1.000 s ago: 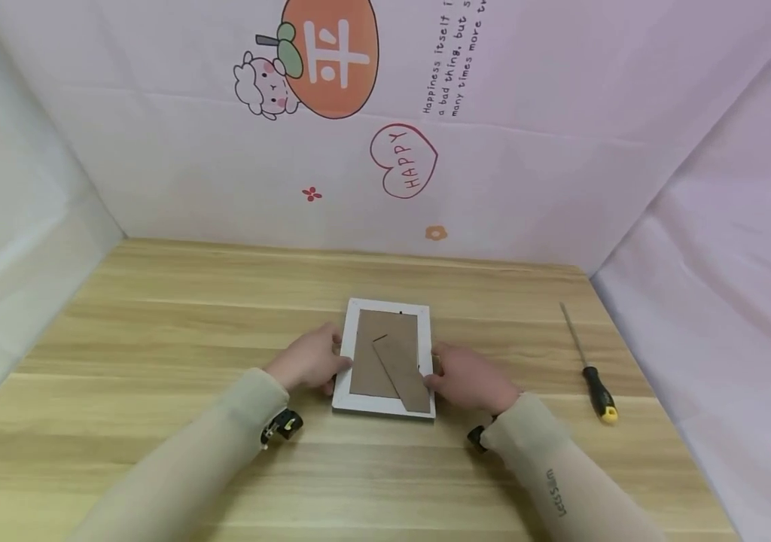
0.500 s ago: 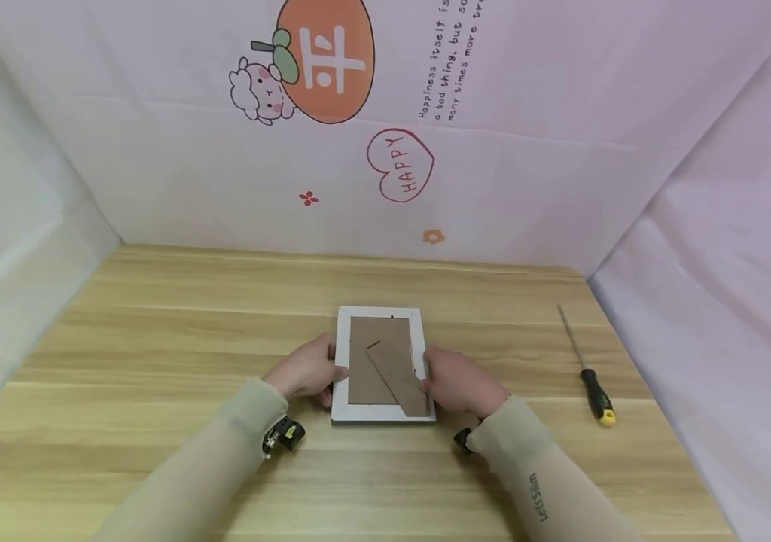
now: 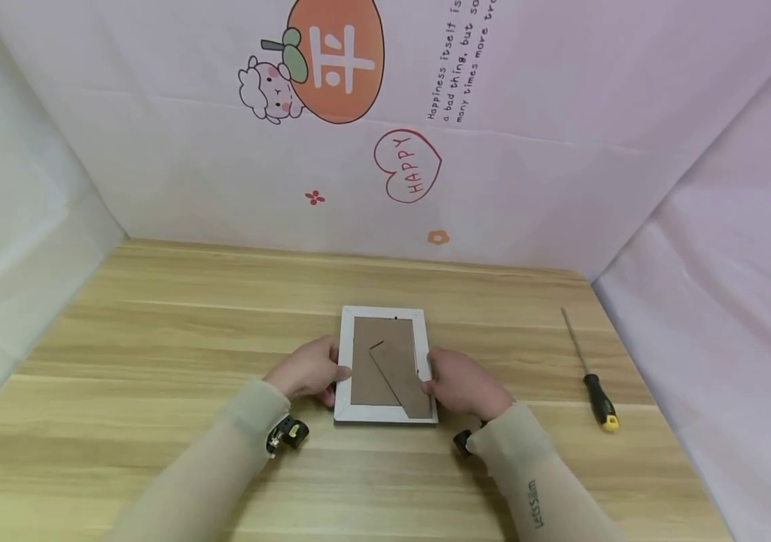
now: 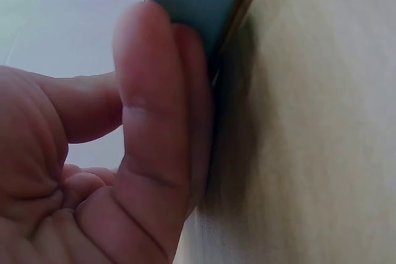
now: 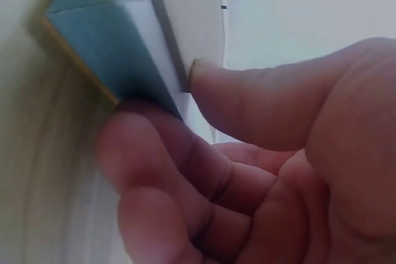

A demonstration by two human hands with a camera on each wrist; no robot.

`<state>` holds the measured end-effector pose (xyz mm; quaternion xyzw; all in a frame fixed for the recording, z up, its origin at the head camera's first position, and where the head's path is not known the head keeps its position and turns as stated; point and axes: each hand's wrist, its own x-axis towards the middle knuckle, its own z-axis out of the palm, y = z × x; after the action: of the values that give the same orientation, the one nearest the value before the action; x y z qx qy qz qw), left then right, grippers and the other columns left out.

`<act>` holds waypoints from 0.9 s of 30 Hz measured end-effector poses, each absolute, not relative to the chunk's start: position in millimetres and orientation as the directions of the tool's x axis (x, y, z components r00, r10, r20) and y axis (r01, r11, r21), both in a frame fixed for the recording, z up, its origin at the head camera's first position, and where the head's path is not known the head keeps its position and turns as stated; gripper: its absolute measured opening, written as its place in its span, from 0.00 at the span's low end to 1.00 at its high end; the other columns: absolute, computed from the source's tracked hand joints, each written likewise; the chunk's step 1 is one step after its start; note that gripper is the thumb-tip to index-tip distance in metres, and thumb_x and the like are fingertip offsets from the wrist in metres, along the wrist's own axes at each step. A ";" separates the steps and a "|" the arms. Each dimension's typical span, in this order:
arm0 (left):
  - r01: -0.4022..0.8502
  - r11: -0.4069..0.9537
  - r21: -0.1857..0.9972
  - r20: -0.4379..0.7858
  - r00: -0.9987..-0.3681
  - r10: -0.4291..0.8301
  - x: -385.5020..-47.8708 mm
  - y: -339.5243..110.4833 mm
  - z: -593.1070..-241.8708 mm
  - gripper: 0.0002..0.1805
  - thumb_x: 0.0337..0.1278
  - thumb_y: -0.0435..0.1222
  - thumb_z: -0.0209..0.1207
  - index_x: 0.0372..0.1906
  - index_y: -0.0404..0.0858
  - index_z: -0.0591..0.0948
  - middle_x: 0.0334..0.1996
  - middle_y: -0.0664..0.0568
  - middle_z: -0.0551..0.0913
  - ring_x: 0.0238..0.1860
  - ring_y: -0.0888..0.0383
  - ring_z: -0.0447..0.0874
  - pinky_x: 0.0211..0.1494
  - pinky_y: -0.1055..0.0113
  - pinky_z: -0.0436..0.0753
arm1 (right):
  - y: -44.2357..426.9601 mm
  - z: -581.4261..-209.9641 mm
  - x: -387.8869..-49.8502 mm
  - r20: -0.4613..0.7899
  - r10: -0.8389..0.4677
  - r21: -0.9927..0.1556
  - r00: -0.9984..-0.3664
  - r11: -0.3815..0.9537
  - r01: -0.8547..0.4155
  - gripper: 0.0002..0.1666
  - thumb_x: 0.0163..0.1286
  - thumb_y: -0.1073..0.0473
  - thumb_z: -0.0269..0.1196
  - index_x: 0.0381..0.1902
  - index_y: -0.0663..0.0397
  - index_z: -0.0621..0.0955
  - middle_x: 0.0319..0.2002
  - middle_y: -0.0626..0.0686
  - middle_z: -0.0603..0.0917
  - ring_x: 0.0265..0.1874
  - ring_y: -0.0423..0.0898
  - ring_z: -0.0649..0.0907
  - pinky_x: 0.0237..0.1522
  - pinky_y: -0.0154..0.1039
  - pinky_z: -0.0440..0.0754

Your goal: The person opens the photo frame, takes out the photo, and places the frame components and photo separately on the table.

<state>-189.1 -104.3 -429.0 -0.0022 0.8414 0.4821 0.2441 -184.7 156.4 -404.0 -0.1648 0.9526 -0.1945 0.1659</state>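
"What does the shot show?"

"A person's left hand (image 3: 307,367) and right hand (image 3: 465,382) hold a picture frame (image 3: 385,364) by its long sides, back facing up, at a wood-grained desk (image 3: 189,339); whether it touches the desk cannot be told."

"How are the fingers set?"

"Both hands pinch, the gap between thumb and fingers no wider than the frame's edge. The left thumb presses the white border (image 3: 368,413), the other fingers along the side; the right thumb sits at the edge of the support leg (image 3: 406,380), the other fingers curled beside the frame. Both forearms reach in from the near side of the frame in cream sleeves (image 3: 541,467), a black device (image 3: 288,433) at each wrist."

"And the materials?"

"A smooth, rectangular border surrounds a dull brown backing board (image 3: 367,384), the leg slanting toward the frame's near right corner. Well right of the frame lies a screwdriver (image 3: 591,382): slim metal shaft, black handle, yellow end."

"Any lettering?"

"'LetsSlim' runs along the right sleeve. Beyond the frame, pale cloth (image 3: 223,181) carries 'HAPPY' in a red heart (image 3: 409,165), 平 on a cartoon orange fruit (image 3: 365,90) and cropped text beginning 'Happiness itself is', all turned sideways."
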 end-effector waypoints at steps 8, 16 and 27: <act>-0.229 0.513 0.827 -0.394 -0.888 0.238 -188.3 -103.7 -430.9 0.08 0.66 0.29 0.61 0.41 0.33 0.72 0.34 0.42 0.79 0.18 0.52 0.80 0.24 0.62 0.84 | 157.4 -406.1 -185.1 -0.239 -0.353 -0.429 -0.905 0.874 -0.228 0.25 0.66 0.61 0.67 0.57 0.69 0.76 0.32 0.52 0.81 0.32 0.47 0.78 0.47 0.50 0.80; -0.235 0.505 0.831 -0.394 -0.888 0.236 -187.5 -104.5 -432.4 0.08 0.67 0.29 0.61 0.42 0.33 0.71 0.34 0.42 0.79 0.19 0.52 0.80 0.23 0.62 0.84 | 157.5 -407.8 -184.1 -0.258 -0.318 -0.438 -0.912 0.880 -0.183 0.28 0.67 0.60 0.67 0.61 0.68 0.75 0.39 0.54 0.83 0.37 0.48 0.79 0.50 0.52 0.80; -0.207 0.537 0.818 -0.385 -0.891 0.243 -183.5 -104.8 -432.2 0.08 0.69 0.32 0.60 0.41 0.34 0.71 0.31 0.43 0.79 0.18 0.52 0.80 0.22 0.62 0.83 | 161.6 -411.9 -178.6 -0.257 -0.277 -0.476 -0.926 0.870 -0.128 0.31 0.70 0.54 0.64 0.66 0.61 0.73 0.59 0.60 0.79 0.58 0.55 0.77 0.60 0.57 0.74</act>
<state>-183.5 -104.8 -432.2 0.0105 0.8448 0.4812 0.2337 -178.6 161.6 -411.9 -0.1063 0.9536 -0.2315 0.1608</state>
